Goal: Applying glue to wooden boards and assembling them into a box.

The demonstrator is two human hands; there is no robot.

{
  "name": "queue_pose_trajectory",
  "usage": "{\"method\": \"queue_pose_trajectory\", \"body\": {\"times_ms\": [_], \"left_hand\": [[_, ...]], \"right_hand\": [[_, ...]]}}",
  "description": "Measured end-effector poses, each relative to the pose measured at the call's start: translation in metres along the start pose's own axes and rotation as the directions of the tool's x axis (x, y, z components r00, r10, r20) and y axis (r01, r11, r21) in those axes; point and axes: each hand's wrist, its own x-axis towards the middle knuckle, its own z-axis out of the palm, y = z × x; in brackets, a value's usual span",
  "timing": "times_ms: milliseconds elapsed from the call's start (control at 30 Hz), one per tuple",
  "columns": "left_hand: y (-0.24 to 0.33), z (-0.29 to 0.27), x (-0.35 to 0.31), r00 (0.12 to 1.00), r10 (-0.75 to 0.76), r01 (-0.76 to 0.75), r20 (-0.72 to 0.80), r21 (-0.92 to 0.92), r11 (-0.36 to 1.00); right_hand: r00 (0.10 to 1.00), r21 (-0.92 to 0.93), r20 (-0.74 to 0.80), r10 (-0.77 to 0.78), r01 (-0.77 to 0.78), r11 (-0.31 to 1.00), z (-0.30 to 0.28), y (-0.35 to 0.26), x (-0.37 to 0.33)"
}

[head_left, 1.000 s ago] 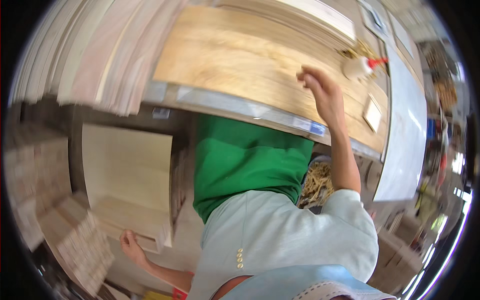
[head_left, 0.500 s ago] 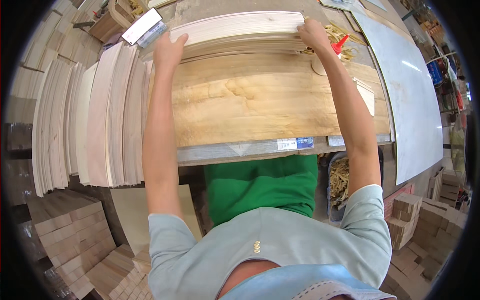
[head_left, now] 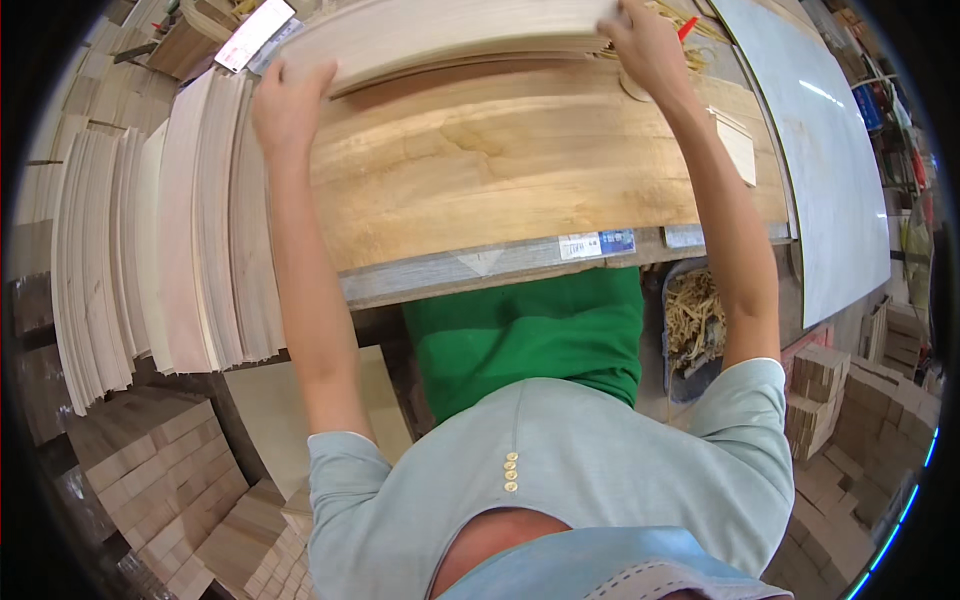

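A long, thin, pale wooden board [head_left: 450,35], smeared by motion, spans between my two hands over a low stack of similar boards [head_left: 480,62]. My left hand [head_left: 287,108] grips its left end, with thumb and fingers at the corner. At the right end, my right hand [head_left: 648,45] is closed on the board, its fingertips blurred. Nearer to me lies a wide yellowish wooden panel [head_left: 420,200] on the bench. A bottle with a red nozzle [head_left: 687,28] sits partly hidden behind my right wrist.
Upright stacks of thin boards [head_left: 185,250] stand left of my left arm. A phone [head_left: 257,33] lies at the far left. Small pale strips [head_left: 737,150] rest right of my right forearm, beside a grey sheet [head_left: 815,150]. A bin of shavings [head_left: 692,325] is below the bench edge.
My hands have moved slightly apart, the left one outward to the left, with the board between them. The view has shifted, so the bench sits higher in the picture.
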Motion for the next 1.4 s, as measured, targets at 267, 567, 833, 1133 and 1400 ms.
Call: {"method": "queue_pose_trajectory", "body": {"times_ms": [267, 567, 833, 1133, 1400], "left_hand": [[-0.022, 0.023, -0.101, 0.967, -0.033, -0.055, 0.253, 0.334, 0.941], [-0.004, -0.042, -0.197, 0.921, -0.165, 0.029, 0.354, 0.358, 0.933], [-0.02, -0.052, -0.172, 0.846, -0.009, -0.136, 0.533, 0.233, 0.963], [-0.045, -0.034, -0.145, 0.749, 0.117, -0.242, 0.652, 0.104, 0.965], [-0.048, -0.033, -0.146, 0.771, 0.13, -0.255, 0.624, 0.115, 0.96]], "right_hand": [[0.995, -0.085, 0.098, -0.023, 0.032, 0.996, 0.002, 0.02, -0.146], [0.977, -0.038, 0.168, -0.128, 0.137, 0.99, -0.038, 0.014, -0.238], [0.974, 0.045, 0.192, -0.124, 0.117, 0.992, -0.027, 0.036, -0.216], [0.867, 0.166, 0.488, -0.104, 0.025, 0.986, -0.035, 0.052, -0.172], [0.944, 0.28, 0.328, -0.022, -0.074, 0.957, -0.031, 0.078, -0.153]]}}
